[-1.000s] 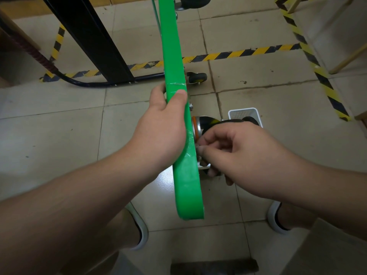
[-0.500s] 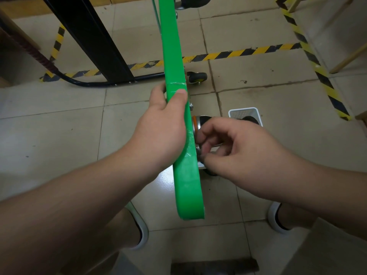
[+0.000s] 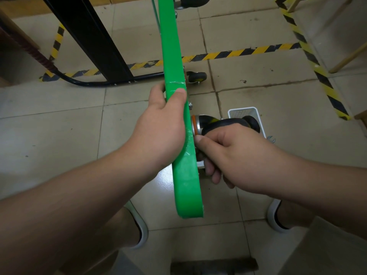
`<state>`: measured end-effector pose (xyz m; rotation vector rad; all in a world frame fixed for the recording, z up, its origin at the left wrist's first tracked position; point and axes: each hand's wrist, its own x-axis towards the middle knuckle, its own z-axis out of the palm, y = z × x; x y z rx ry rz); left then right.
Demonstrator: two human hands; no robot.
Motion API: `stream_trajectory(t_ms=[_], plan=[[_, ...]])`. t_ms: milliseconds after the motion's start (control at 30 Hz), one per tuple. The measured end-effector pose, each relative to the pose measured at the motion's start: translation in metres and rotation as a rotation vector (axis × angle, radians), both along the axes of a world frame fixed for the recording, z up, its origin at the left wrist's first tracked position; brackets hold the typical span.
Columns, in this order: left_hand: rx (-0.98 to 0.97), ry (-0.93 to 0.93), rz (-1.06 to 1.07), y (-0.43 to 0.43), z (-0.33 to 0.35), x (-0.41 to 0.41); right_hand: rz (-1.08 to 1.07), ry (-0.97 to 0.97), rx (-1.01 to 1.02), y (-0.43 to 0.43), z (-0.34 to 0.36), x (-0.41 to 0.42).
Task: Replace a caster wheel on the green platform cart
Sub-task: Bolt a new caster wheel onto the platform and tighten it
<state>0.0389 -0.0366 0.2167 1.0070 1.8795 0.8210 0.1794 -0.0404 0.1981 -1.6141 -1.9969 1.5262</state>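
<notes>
The green platform cart (image 3: 186,187) stands on its edge, its deck running from the top of the view down to my knees. My left hand (image 3: 161,130) is wrapped over that edge, thumb on the right face. A black caster wheel (image 3: 224,123) with an orange ring at its base sticks out of the cart's right side. My right hand (image 3: 236,157) is just below it, fingers pinched against the caster's mounting plate; what they pinch is hidden. Another caster (image 3: 196,76) shows farther up the cart.
A white plastic basket (image 3: 243,112) sits on the tiled floor behind the caster, a metal wrench (image 3: 271,139) beside it. A black post and curved black handle bar (image 3: 111,82) lie to the left. Yellow-black tape (image 3: 238,53) marks the floor. My shoes frame the cart's lower end.
My right hand's fingers have shifted lower and curled more under the caster's base, turning at the mounting plate. My left hand and the cart have stayed put.
</notes>
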Motion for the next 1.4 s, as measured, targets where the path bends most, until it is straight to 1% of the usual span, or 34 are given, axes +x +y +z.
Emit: stream_trajectory(t_ms=[100, 167, 200, 267, 400, 533, 700, 933, 1167, 1267, 1400], plan=[[-0.002, 0.014, 0.002, 0.0, 0.0, 0.0, -0.044, 0.053, -0.097, 0.001, -0.001, -0.003], [0.0, 0.009, 0.0, 0.0, 0.001, 0.0, -0.078, 0.071, -0.111, 0.003, -0.001, -0.002], [0.0, 0.004, -0.001, 0.0, 0.0, 0.0, -0.068, 0.056, -0.081, 0.005, -0.001, 0.0], [0.003, -0.001, -0.002, 0.0, 0.0, -0.001, -0.021, 0.037, 0.056, 0.007, -0.001, 0.005], [0.004, 0.032, -0.012, 0.0, -0.001, -0.001, 0.066, 0.087, 0.21, 0.004, -0.005, 0.009], [-0.008, 0.021, -0.007, 0.0, -0.001, -0.001, 0.05, 0.089, 0.249, 0.003, -0.009, 0.009], [0.006, -0.01, -0.002, 0.0, -0.001, 0.0, 0.101, 0.066, 0.253, 0.004, -0.009, 0.01], [-0.004, 0.002, -0.002, 0.0, 0.001, 0.0, 0.16, -0.065, 0.352, 0.009, 0.001, 0.01], [0.003, -0.021, -0.012, 0.0, 0.0, -0.001, 0.034, -0.019, 0.431, 0.029, 0.012, 0.017], [-0.005, -0.051, -0.022, 0.0, 0.0, -0.002, -0.032, -0.049, 0.497, 0.047, 0.007, 0.025], [-0.015, -0.03, -0.022, 0.0, 0.001, -0.001, -0.109, -0.139, 0.553, 0.076, -0.013, 0.04]])
